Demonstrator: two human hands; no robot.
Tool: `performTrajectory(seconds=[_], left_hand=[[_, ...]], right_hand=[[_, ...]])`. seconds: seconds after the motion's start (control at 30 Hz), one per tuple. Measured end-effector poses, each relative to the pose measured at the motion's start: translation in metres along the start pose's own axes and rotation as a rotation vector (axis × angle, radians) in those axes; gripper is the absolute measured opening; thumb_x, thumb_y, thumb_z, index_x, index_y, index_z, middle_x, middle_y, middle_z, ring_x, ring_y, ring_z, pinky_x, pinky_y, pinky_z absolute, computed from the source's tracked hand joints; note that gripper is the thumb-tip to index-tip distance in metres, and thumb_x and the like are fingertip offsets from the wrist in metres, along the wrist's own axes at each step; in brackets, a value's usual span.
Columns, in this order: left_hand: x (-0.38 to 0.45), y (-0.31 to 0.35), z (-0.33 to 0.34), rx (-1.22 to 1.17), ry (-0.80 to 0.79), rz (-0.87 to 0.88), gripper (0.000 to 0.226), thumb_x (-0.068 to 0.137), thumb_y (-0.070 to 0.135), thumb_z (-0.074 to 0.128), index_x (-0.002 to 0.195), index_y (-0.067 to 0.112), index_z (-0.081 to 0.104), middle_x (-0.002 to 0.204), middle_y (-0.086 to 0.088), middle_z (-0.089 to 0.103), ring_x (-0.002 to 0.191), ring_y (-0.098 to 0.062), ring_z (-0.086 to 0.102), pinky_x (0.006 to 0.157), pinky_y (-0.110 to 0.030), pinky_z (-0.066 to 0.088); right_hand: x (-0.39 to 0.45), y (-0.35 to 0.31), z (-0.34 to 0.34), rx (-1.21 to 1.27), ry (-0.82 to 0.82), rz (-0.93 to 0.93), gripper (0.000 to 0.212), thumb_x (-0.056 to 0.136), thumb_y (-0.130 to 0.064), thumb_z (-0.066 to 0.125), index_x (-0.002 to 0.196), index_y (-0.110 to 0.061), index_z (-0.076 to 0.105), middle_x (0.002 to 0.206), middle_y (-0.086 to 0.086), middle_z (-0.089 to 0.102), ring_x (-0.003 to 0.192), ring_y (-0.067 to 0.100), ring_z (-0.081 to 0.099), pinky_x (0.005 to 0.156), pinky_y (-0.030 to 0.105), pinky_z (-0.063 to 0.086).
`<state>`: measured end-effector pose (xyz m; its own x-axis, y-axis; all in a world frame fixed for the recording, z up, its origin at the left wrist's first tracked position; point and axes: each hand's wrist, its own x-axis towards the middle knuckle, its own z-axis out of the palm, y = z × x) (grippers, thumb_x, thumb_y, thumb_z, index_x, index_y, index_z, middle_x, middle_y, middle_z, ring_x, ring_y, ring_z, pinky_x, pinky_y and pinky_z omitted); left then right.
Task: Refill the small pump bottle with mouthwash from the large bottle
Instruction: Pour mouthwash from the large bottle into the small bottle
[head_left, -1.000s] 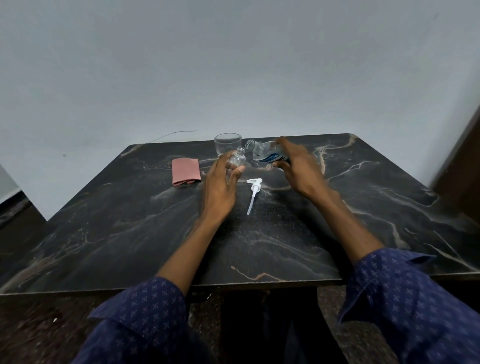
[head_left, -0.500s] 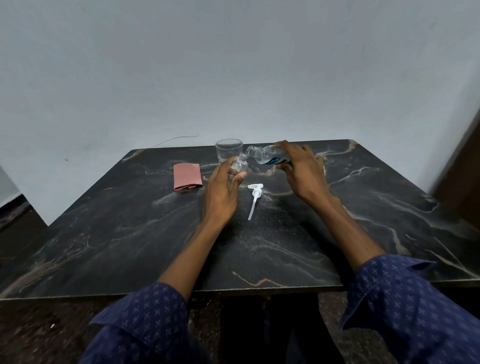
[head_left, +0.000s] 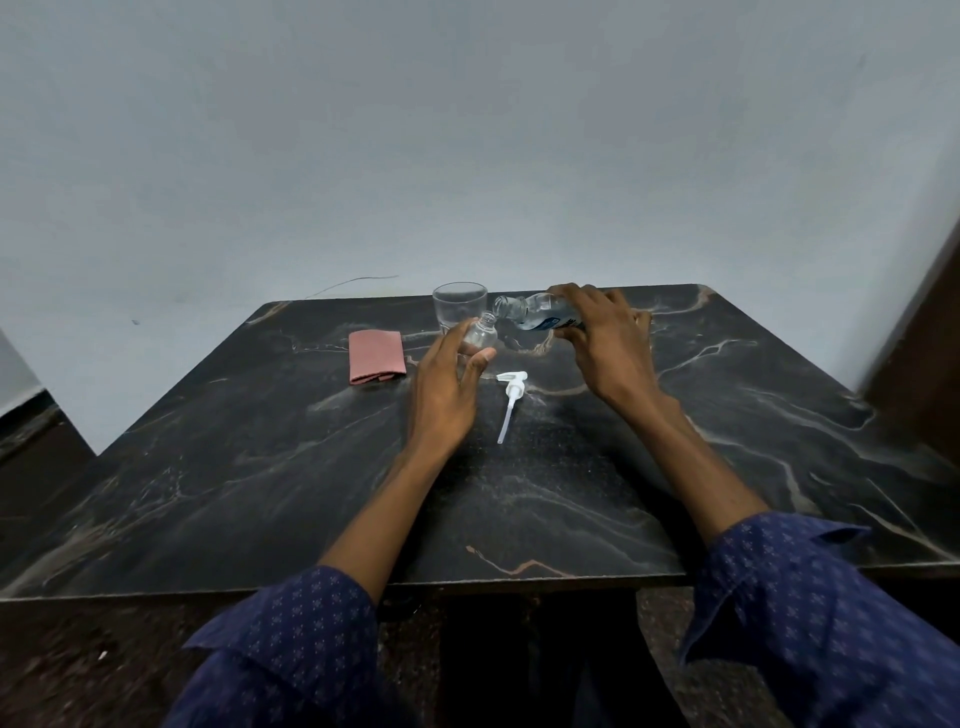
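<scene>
Now small bottle (head_left: 479, 335) in left grip (head_left: 447, 382), tilted large bottle (head_left: 535, 312) in right grip (head_left: 605, 338).

Vs 1 s ago: R hand (head_left: 605, 345) tips the big bottle (head_left: 537, 310) a bit further, its open mouth now lower and nearly over the neck of the small bottle (head_left: 480, 332); gap between the two mouths is tighter. L hand (head_left: 447, 387) holds the small bottle more upright than before, thumb shifted a little. Can't tell if liquid is flowing. Whole view drops in frame: head tilts up, more wall, table's far edge sits lower.
</scene>
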<state>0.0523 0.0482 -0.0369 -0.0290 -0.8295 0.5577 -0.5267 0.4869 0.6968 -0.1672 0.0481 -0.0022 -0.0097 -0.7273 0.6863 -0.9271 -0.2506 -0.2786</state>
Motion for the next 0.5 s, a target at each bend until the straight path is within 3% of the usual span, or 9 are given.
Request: performTrajectory(seconds=[0.5], left_hand=[[-0.001, -0.001, -0.001, -0.004, 0.008, -0.026, 0.060, 0.104, 0.059, 0.052, 0.154, 0.028, 0.051, 0.119, 0.006, 0.068, 0.103, -0.014, 0.067, 0.090, -0.050, 0.062]], right_hand=[[0.011, -0.009, -0.009, -0.074, -0.034, -0.029, 0.046, 0.099, -0.020, 0.068, 0.141, -0.034, 0.055, 0.128, -0.009, 0.066, 0.124, 0.025, 0.052, 0.100, 0.055, 0.039]])
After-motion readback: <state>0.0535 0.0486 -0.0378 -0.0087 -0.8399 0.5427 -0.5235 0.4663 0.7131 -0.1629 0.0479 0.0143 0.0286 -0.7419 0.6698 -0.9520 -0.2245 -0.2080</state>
